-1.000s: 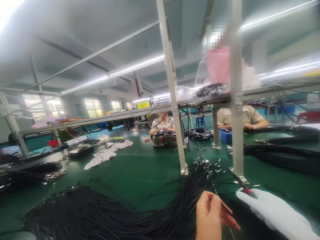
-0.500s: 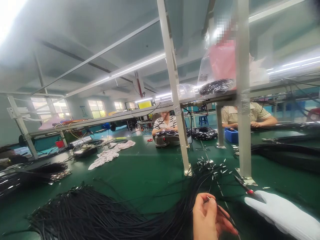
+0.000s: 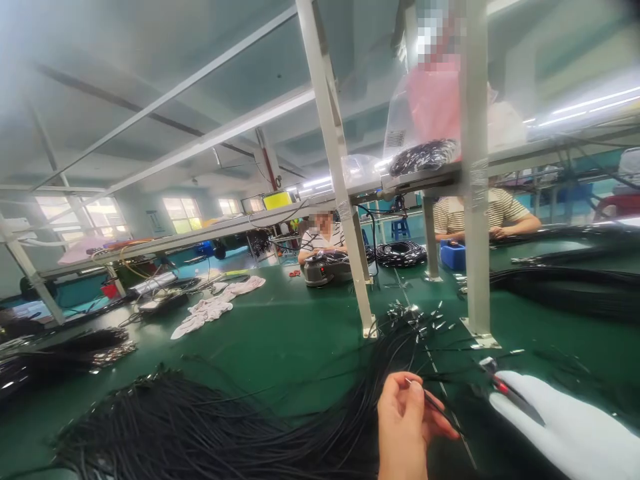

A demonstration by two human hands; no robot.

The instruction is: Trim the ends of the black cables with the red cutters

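My bare left hand (image 3: 404, 427) is at the bottom centre-right, thumb and fingers pinching a thin black cable (image 3: 441, 409) whose light tip sticks out above the thumb. My right hand (image 3: 565, 423), in a white glove, is to its right and grips a slim hand tool (image 3: 501, 387) with a red and black handle; motion blurs its metal end, so its kind is unclear. A thick bundle of black cables (image 3: 240, 433) sweeps across the green table (image 3: 300, 327), its shiny ends (image 3: 417, 320) fanned out beyond my left hand.
A shelf post (image 3: 477, 267) and a thinner post (image 3: 345, 220) rise from the table. White cloths (image 3: 215, 310) and another cable bundle (image 3: 65, 350) lie left. Across the table, two people sit near a grey device (image 3: 323, 272), a cable coil (image 3: 401, 253) and a blue container (image 3: 453, 255).
The view has shifted slightly, so the surroundings appear farther left. The tool in my right hand has turned, its metal end showing differently. My left hand keeps its pinch on the cable.
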